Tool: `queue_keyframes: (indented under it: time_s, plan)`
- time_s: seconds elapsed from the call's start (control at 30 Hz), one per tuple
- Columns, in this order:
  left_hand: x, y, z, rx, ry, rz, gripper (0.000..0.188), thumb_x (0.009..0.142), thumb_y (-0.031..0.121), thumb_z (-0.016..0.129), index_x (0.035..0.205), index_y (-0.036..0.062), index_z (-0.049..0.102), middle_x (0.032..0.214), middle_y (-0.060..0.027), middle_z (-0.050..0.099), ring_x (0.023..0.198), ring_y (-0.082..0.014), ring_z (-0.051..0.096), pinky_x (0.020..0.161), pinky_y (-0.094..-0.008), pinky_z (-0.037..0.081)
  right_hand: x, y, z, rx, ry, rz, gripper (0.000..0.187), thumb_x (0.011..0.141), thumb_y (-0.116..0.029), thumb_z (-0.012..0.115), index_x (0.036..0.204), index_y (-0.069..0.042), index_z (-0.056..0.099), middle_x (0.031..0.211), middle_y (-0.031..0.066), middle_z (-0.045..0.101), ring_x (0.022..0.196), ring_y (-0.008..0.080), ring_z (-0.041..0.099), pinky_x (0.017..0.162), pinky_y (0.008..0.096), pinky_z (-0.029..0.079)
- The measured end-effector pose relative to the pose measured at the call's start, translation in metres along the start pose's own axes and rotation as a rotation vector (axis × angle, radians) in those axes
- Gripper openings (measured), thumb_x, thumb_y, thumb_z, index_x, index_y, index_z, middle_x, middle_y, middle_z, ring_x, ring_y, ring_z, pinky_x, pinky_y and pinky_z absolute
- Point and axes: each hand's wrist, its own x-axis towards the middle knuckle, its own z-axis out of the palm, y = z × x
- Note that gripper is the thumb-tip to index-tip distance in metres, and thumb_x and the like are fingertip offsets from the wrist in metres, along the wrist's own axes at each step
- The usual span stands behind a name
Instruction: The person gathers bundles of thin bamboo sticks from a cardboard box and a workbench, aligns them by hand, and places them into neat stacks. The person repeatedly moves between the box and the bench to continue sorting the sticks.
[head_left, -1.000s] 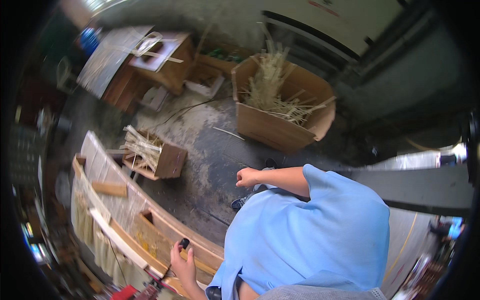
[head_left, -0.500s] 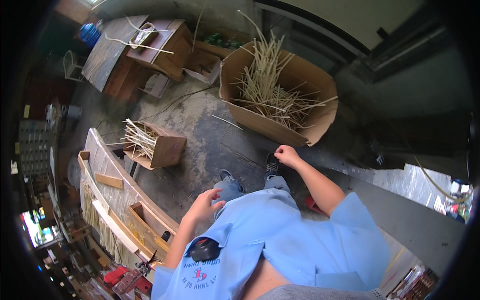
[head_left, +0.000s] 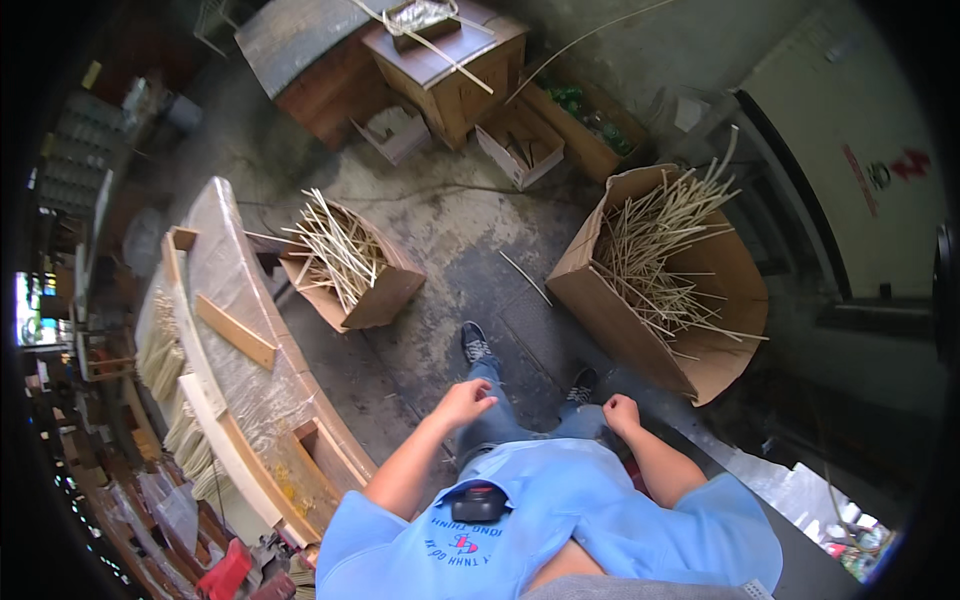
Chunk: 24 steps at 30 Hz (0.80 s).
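My left hand [head_left: 466, 404] hangs over my left thigh with loosely bent fingers and nothing in it. My right hand [head_left: 622, 413] is by my right thigh, its fingers curled in and no object visible in them. Neither hand touches anything on the floor or the bench. Ahead to the right stands a large cardboard box [head_left: 625, 335], with many thin pale sticks [head_left: 655, 240] leaning and lying inside. A smaller cardboard box [head_left: 388, 298] ahead to the left is also filled with pale sticks [head_left: 338, 250].
To my left runs a plastic-covered workbench [head_left: 235, 270] with wooden strips and a loose wooden block [head_left: 236, 331]. One stick [head_left: 526, 278] lies on the floor between the boxes. Farther off are a wooden cabinet [head_left: 450, 80] and an open carton [head_left: 520, 150].
My view has swung right and I have stepped, my left foot now ahead. My right hand has drawn back from near the large box's edge to my thigh. The left hand's fingers are more bent.
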Motion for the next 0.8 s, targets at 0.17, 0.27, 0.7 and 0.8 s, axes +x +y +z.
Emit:
queue_keyframes:
  time_s: [0.17, 0.27, 0.7, 0.8]
  plan:
    - [0.055, -0.107, -0.063, -0.248, 0.379, -0.245, 0.031, 0.085, 0.025, 0.076, 0.106, 0.0020, 0.071, 0.090, -0.0123, 0.075, 0.082, -0.0192, 0.071, 0.078, -0.0335, 0.056, 0.095, -0.090, 0.027, -0.104, -0.111, -0.017, 0.017, 0.081, -0.020, 0.067, 0.088, -0.006, 0.072, 0.085, 0.0166, 0.072, 0.082, 0.0306, 0.071, 0.078, 0.0398, 0.055]
    - [0.097, -0.169, -0.111, -0.408, 0.772, -0.300, 0.020, 0.089, 0.020, 0.073, 0.096, 0.0013, 0.071, 0.079, -0.0069, 0.071, 0.072, -0.0124, 0.064, 0.071, -0.0292, 0.053, 0.178, -0.141, 0.059, -0.063, -0.204, -0.039, 0.017, 0.082, -0.019, 0.067, 0.091, -0.005, 0.072, 0.087, 0.0152, 0.072, 0.082, 0.0280, 0.070, 0.078, 0.0393, 0.055]
    - [0.276, -0.335, -0.205, -0.310, 0.861, -0.572, 0.036, 0.103, 0.031, 0.056, 0.105, -0.0026, 0.067, 0.083, -0.0023, 0.063, 0.079, -0.0112, 0.056, 0.077, -0.0287, 0.046, 0.553, -0.188, 0.281, -0.516, -0.051, 0.041, 0.041, 0.084, -0.016, 0.065, 0.123, -0.003, 0.058, 0.122, 0.0198, 0.061, 0.114, 0.0381, 0.061, 0.094, 0.0480, 0.052]
    - [0.271, -0.326, -0.208, -0.389, 0.898, -0.622, 0.031, 0.106, 0.030, 0.052, 0.098, 0.0036, 0.065, 0.083, 0.0010, 0.059, 0.080, -0.0086, 0.052, 0.077, -0.0249, 0.042, 0.592, -0.186, 0.331, -0.609, -0.029, -0.065, 0.033, 0.084, -0.015, 0.063, 0.115, -0.004, 0.061, 0.122, 0.0193, 0.060, 0.111, 0.0385, 0.062, 0.092, 0.0476, 0.053]
